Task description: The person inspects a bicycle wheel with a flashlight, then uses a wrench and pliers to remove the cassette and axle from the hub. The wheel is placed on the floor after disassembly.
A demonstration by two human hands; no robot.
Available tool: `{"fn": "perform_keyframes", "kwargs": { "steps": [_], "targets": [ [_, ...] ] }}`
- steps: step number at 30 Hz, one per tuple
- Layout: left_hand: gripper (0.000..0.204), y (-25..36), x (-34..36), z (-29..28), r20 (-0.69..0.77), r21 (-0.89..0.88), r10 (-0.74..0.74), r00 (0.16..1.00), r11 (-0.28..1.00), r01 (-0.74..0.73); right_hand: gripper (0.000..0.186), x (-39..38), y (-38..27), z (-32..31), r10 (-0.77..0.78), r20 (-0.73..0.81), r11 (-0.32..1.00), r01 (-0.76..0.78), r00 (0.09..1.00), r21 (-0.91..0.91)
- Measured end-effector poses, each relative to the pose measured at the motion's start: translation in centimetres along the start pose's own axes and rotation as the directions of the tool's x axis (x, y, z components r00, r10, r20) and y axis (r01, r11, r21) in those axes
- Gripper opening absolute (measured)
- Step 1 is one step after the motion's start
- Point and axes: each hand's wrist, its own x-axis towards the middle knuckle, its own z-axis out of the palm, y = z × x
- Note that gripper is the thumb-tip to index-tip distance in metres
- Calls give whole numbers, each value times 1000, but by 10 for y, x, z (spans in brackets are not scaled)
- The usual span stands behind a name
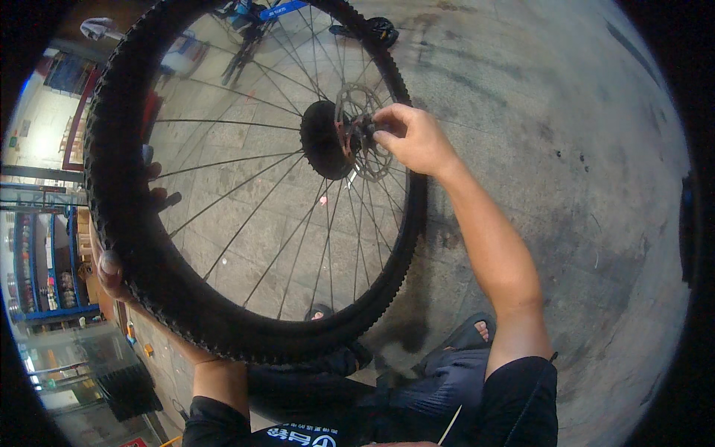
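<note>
Left hand [112, 274] holds a wheel [322, 141], right hand [418, 138] pinches its hub [363, 130].

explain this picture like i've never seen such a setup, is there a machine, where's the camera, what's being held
There is no machine here, just a person's two bare hands. The single picture comes from a wide fisheye camera worn on the person's head, looking down, so straight edges bend near the rim. The left hand grips the tyre of a spoked bicycle wheel. The right hand pinches at the hub end, beside the thin brake disc. Below is a grey floor; a small pinkish bit shows on it through the spokes. Blue-framed shelves stand at the left.
</note>
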Motion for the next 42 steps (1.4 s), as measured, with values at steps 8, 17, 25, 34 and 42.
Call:
{"fn": "perform_keyframes", "kwargs": {
  "steps": [8,17,25,34,42],
  "targets": [
    [54,-14,21,-4,27,-34,-30,999,999,31,28,-1,-7,2,78,20,996,-77,997,-51],
    [47,-50,42,-3,47,-147,-110,993,982,116,29,-3,8,-8,56,-7,996,-55,998,65],
    [34,-188,14,85,134,-181,-420,898,880,438,31,1,1,-3,-11,-17,1000,11,1000,-10],
    [26,-200,-10,151,320,-292,-507,801,751,592,28,-6,18,-8,55,3,997,-55,998,51],
    [12,-213,-16,159,445,-516,-504,740,532,672,27,-9,0,-10,164,23,985,-165,986,55]
  ]
}}
